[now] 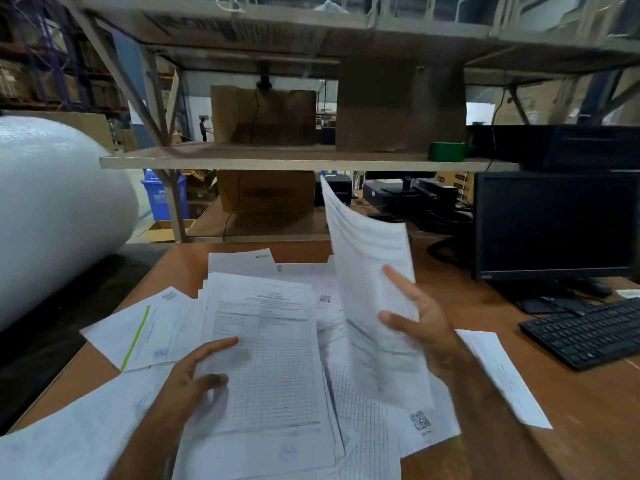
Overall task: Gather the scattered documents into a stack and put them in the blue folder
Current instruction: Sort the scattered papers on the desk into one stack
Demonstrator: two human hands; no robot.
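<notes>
Head view shows the right hand (420,327) pinching a limp, bowing sheet (372,271) above the desk (485,306), while the left hand (194,372) grips the central stack (266,341) (thin, slippery paper, best gripped by its long edges together); no blue folder visible.

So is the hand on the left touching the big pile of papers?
Touching. In the head view the left hand holds the stack of papers at its left edge: the thumb lies on the top sheet, and the fingers curl at the edge.
</notes>
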